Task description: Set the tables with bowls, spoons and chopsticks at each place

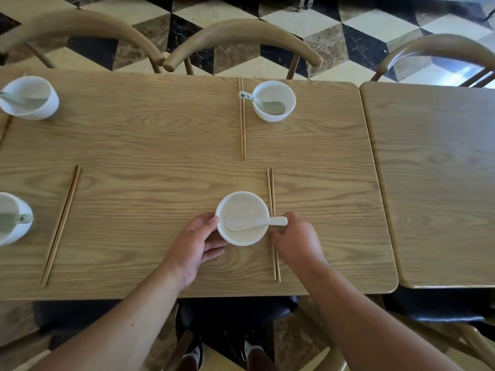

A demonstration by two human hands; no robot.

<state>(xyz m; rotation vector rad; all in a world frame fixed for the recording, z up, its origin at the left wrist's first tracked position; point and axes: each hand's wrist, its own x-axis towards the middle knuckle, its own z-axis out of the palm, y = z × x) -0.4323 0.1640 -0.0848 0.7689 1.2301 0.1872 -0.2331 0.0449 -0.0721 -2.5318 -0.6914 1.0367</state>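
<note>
A white bowl [242, 210] stands near the front edge of the wooden table [160, 145], with a white spoon [254, 222] lying across it, handle to the right. My left hand [197, 242] cups the bowl's left side. My right hand [297, 242] pinches the pair of chopsticks [271, 188] that lies just right of the bowl, under the spoon handle. Across the table another bowl [273, 100] holds a spoon [263, 101], with chopsticks [242, 129] to its left.
Two more bowls with spoons sit at the left: one far [29, 97], one near [13, 218], with chopsticks [61, 226] beside the near one. A second table [439, 183] adjoins on the right. Curved wooden chairs [241, 36] line the far side.
</note>
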